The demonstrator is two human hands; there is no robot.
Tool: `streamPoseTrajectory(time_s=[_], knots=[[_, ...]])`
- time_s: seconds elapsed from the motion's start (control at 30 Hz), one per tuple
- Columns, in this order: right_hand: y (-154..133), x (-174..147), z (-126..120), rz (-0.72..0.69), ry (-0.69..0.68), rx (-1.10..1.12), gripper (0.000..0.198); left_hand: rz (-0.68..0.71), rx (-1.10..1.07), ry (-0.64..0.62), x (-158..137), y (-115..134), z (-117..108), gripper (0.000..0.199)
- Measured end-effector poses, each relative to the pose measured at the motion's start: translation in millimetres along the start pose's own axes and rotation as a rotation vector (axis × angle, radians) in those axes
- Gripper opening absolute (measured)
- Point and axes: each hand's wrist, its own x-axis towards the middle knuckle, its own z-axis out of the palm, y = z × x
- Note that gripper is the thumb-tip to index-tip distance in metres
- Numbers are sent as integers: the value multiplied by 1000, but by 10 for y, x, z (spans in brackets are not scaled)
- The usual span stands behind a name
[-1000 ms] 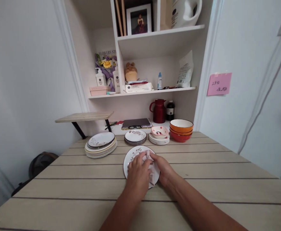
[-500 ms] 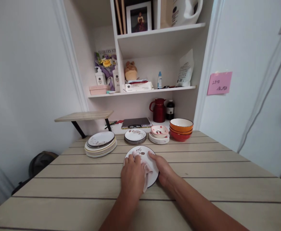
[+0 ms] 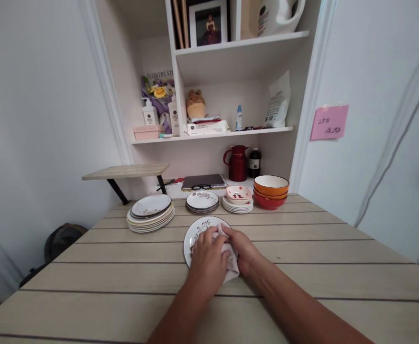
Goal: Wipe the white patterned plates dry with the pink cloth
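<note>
A white plate [image 3: 191, 237] with a dark rim and a brown floral pattern is in front of me, low over the slatted table. My left hand [image 3: 209, 255] presses a pale pink cloth [image 3: 232, 267] onto the plate's right part, its fingers bent over the cloth. At the right edge, my right hand [image 3: 243, 249] grips the plate, thumb on top and the other fingers hidden below. Part of the cloth lies against the right thumb and hangs over the near rim. Whether the plate touches the table I cannot tell.
Behind the plate stand a large plate stack [image 3: 151, 222], a smaller plate stack [image 3: 202, 201], small dishes [image 3: 238, 195] on saucers, and orange and red bowls [image 3: 271, 191]. A raised wooden shelf [image 3: 125, 172] is at left. A red jug [image 3: 237, 163] stands at the back.
My left hand has slid the cloth from the plate's middle to its right side, up to my right thumb. More of the pattern at left shows. My right hand keeps its grip.
</note>
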Motion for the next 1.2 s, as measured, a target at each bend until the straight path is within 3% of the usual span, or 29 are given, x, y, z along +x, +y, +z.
streamPoseTrajectory(time_s=[0.2, 0.47, 1.0, 1.2], knots=[[6, 6, -2, -156, 62, -85, 32, -124, 89, -3, 12, -60, -80, 29], [17, -16, 32, -161, 88, -80, 32, -248, 230, 9, 18, -56, -154, 29], [1, -41, 57, -176, 81, -81, 25, -78, 221, 47, 8, -76, -53, 30], [17, -9, 26, -188, 76, -92, 28, -151, 219, 39, 4, -61, -88, 26]])
